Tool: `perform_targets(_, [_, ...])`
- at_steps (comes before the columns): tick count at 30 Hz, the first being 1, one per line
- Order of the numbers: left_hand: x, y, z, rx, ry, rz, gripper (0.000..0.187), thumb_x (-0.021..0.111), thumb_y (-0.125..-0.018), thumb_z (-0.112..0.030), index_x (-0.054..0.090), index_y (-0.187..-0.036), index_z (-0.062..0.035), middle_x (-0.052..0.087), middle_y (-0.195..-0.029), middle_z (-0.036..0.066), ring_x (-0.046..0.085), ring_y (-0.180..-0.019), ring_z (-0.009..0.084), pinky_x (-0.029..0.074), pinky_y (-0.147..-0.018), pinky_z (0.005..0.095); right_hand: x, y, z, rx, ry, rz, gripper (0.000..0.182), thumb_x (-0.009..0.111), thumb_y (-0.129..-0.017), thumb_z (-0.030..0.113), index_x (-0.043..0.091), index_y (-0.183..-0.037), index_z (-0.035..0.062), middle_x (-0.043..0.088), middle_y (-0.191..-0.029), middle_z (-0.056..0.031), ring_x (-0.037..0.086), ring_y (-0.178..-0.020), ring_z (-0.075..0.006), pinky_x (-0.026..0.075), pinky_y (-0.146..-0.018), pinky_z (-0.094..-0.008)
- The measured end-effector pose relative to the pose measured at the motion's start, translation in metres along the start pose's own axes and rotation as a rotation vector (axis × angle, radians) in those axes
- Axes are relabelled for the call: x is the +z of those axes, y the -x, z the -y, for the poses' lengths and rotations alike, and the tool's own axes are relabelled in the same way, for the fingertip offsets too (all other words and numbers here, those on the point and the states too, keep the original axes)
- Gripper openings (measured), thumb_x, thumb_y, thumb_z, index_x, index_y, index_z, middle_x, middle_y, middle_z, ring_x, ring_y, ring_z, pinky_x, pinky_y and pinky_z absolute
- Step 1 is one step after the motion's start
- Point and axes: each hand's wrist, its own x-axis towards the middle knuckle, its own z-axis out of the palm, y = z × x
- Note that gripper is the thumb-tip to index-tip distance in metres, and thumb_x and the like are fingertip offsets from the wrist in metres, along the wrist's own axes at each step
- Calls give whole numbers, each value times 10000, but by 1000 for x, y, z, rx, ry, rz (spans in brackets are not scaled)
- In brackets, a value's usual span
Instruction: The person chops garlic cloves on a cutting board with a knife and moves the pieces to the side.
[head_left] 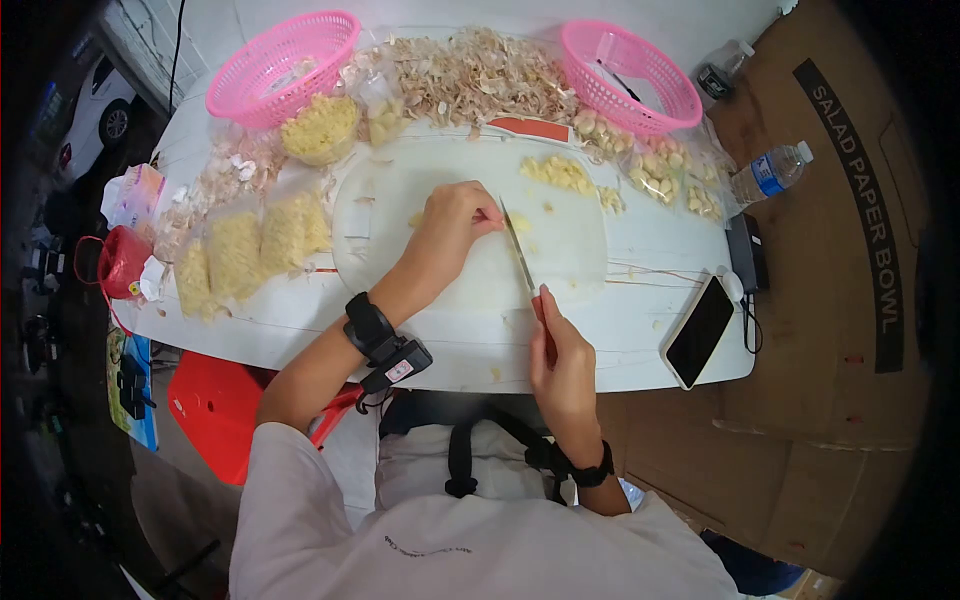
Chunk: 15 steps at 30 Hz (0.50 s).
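Observation:
Over the white cutting board (450, 285), my left hand (452, 225) is closed, its fingertips pinching something small and pale, perhaps a garlic clove, at the knife blade. My right hand (564, 362) wraps round the red handle of a knife (522, 258), whose blade points up and slightly left to my left fingertips. Chopped garlic pieces (557, 174) lie at the board's upper right. A few more bits lie near the blade and partly behind my left hand.
Pink baskets (228, 88) (675, 98) flank a heap of garlic skins (470, 75). Bags of chopped garlic (236, 252) lie left, bagged cloves (655, 180) right. A phone (699, 332), water bottle (772, 174) and cardboard (800, 300) stand or lie right; a red stool (212, 405) is below left.

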Motion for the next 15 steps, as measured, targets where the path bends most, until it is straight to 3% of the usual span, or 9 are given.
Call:
perform_targets(5, [-1, -1, -1, 5, -5, 10, 51, 723, -729, 60, 700, -769, 38, 675, -816, 171, 667, -748, 306, 531, -681, 360, -22, 11, 24, 120, -28, 29, 513, 581, -887, -57, 510, -1390, 16, 635, -846, -187, 615, -675, -316, 509, -626, -371])
perform_targets(7, [-3, -2, -4, -38, -51, 59, 83, 702, -749, 125, 688, -823, 89, 687, -869, 158, 702, -809, 244, 601, -750, 313, -22, 13, 25, 91, -6, 31, 513, 586, -886, -54, 514, -1389, 18, 625, -831, -179, 603, -655, -310, 504, -610, -366])
perform_targets(15, [-3, -1, -3, -36, -42, 51, 78, 697, -753, 128, 689, -821, 90, 688, -866, 153, 704, -800, 230, 603, -752, 310, -22, 15, 30, 66, 59, 24, 512, 607, -877, -50, 535, -1378, 29, 589, -782, -163, 591, -629, -313, 499, -593, -376])
